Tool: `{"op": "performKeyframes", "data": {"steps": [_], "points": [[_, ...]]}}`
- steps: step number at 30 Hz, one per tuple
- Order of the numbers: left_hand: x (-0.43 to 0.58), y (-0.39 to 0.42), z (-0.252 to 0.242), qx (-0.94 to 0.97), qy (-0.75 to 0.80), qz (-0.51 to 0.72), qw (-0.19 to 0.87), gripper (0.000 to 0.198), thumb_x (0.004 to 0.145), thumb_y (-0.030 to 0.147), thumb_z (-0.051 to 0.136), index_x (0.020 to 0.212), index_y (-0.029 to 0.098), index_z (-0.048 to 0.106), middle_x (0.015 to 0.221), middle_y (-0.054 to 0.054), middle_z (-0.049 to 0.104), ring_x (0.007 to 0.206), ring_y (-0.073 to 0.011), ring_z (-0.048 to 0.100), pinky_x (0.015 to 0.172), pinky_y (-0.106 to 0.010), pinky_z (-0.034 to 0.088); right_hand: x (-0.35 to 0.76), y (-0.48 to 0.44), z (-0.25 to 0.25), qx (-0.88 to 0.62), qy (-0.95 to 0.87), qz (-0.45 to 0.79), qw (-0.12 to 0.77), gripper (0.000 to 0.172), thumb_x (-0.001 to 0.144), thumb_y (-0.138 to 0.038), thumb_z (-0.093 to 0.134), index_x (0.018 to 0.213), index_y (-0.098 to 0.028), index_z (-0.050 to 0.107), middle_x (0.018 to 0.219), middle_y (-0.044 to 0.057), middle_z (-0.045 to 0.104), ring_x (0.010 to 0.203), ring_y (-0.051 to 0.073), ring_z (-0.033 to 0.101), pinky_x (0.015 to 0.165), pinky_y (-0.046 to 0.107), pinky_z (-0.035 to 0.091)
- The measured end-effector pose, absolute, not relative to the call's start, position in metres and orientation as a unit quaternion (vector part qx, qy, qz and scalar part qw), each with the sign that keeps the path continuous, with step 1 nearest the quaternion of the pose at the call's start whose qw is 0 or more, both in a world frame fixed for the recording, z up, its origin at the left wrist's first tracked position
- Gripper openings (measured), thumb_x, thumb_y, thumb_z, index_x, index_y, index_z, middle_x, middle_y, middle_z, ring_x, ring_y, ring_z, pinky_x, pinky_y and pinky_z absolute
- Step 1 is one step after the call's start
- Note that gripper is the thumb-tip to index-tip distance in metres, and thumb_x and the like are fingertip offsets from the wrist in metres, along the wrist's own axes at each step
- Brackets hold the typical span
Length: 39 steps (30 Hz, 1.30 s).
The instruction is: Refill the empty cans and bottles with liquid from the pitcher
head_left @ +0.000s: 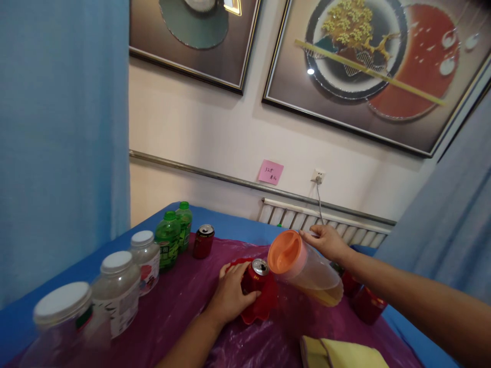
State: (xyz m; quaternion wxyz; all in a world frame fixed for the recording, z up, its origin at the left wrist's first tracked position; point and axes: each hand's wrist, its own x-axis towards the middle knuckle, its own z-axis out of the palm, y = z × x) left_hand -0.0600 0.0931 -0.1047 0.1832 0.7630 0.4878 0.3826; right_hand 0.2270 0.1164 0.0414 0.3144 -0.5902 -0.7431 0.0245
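My left hand (pixel 232 291) is wrapped round a red drink can (pixel 253 276) with an opened top. Under the can lies a red dish with a wavy rim (pixel 256 315). My right hand (pixel 328 243) grips a translucent plastic pitcher (pixel 316 278) from behind, near its top; most of the grip is hidden. The pitcher leans left, its orange lid (pixel 286 253) close beside the can's top. Yellowish liquid has gathered along the pitcher's lower side. No stream of liquid can be made out.
On the left stand clear jars with white lids (pixel 117 291), green bottles (pixel 168 240) and another red can (pixel 203 241). More red cans (pixel 369 305) are behind my right forearm. A folded yellow cloth (pixel 345 353) lies in front on the purple plastic sheet (pixel 184 312).
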Motion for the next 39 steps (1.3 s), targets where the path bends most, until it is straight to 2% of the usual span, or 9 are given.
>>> {"op": "performKeyframes", "data": {"steps": [39], "points": [[-0.0608, 0.0939, -0.1051, 0.764, 0.482, 0.390, 0.179, 0.068, 0.062, 0.030, 0.083, 0.126, 0.026, 0.060, 0.129, -0.009, 0.069, 0.124, -0.0343, 0.059, 0.116, -0.057, 0.025, 0.2263, 0.1141, 0.0435, -0.596, -0.737, 0.014, 0.319, 0.055, 0.082, -0.063, 0.053, 0.054, -0.024, 0.026, 0.051, -0.006, 0.024, 0.048, 0.009, 0.025, 0.046, 0.026, 0.016]]}}
